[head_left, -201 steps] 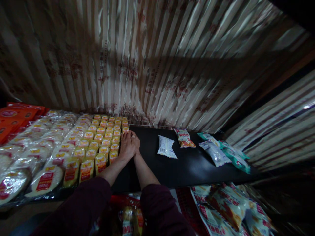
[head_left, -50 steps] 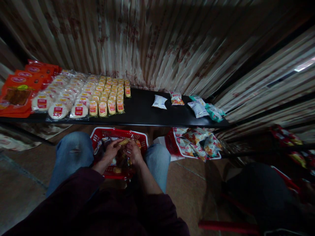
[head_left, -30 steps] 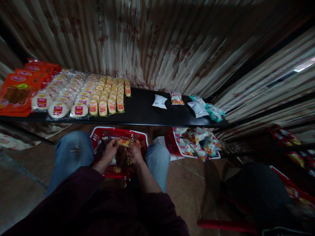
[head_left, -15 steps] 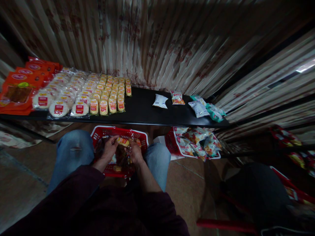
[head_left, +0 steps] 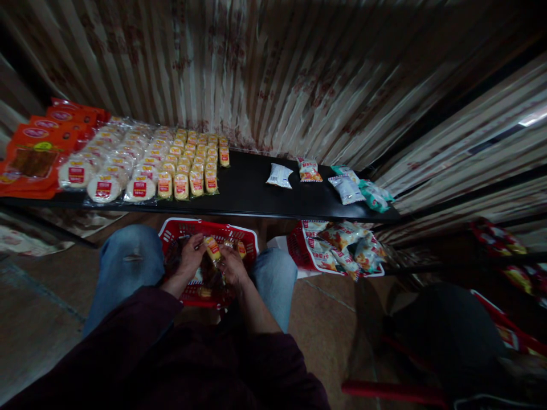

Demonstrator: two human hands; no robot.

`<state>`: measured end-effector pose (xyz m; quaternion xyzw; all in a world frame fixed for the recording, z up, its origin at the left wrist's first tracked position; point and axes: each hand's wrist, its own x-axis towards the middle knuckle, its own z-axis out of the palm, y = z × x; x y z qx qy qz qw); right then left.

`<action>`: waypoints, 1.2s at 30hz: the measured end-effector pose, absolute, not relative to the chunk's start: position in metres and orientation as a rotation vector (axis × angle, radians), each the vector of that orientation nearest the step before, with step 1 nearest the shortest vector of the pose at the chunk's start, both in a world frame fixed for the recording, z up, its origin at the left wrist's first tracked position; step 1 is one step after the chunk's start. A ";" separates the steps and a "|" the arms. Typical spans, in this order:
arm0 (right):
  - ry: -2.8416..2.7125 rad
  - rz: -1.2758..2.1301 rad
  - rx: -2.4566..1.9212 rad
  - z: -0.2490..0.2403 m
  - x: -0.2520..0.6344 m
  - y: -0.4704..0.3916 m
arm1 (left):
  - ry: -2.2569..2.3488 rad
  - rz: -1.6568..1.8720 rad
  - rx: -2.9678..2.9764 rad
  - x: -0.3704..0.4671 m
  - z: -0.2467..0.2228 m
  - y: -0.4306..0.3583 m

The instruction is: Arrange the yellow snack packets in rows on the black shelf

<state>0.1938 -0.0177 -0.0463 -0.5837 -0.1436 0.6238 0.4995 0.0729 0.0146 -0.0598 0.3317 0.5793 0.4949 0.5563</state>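
Observation:
A small yellow snack cake (head_left: 212,248) in a clear wrapper with a red label is tilted between my hands, above a red basket (head_left: 166,226) between my knees. My right hand (head_left: 233,265) grips its lower right end. Curled fingers of my left hand (head_left: 191,255) are at its left side; their exact contact is hard to see. Another wrapped cake (head_left: 241,249) shows beyond my right fingers. Dark packages lie in the basket, partly hidden by my hands. On the black shelf (head_left: 252,188), rows of matching yellow cakes (head_left: 181,185) stand ahead.
Left of the yellow cakes are round white wrapped cakes (head_left: 103,188) and orange packets (head_left: 34,154). Several snack bags (head_left: 346,189) lie on the shelf's right part. A second red basket (head_left: 298,249) holds more bags. A person in dark clothes (head_left: 448,336) sits at right.
The yellow cake has turned from nearly level to a slant, its right end lower. My right hand has shifted slightly down, uncovering another wrapped cake behind it.

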 end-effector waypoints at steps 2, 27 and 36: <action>-0.237 1.513 -1.400 -0.043 0.193 -0.017 | 1.419 1.160 0.815 0.072 -0.064 0.014; -0.320 1.379 -1.311 -0.045 0.185 -0.017 | 1.385 1.005 0.731 0.080 -0.056 0.001; -0.297 1.340 -1.242 -0.039 0.189 -0.015 | 1.218 0.991 0.400 0.080 -0.039 0.000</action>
